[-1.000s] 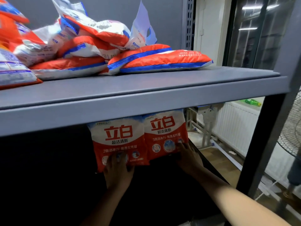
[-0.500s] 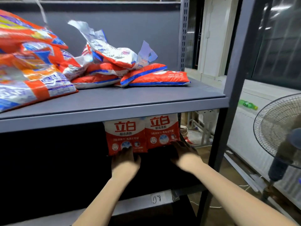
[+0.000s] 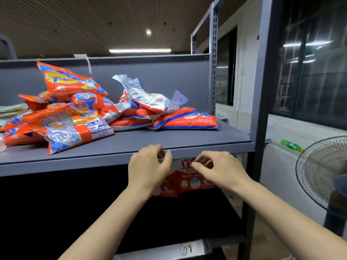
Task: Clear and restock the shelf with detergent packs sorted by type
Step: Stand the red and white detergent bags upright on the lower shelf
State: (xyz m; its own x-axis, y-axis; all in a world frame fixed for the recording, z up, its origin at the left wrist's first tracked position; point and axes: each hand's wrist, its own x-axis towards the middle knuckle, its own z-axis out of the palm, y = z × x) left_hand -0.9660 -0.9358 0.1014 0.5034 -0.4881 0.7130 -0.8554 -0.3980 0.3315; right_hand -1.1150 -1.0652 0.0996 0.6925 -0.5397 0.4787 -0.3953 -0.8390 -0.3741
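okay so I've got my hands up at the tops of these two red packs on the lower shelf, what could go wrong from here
1. Both hands, left and right, seem to pinch only the top edges of the two red packs; the thin tops could slip or tear under the weight.
2. The packs stand right beneath the upper shelf's front lip, so lifting them may snag there.
3. The loose heap of packs above is piled unevenly; bumping that shelf might send some sliding.

two hands [image 3: 150, 169], two upright packs [image 3: 193, 182], one fan [image 3: 319, 169]

Two red-white detergent packs [image 3: 191, 182] stand upright, apparently touching, under the shelf [image 3: 169, 141].
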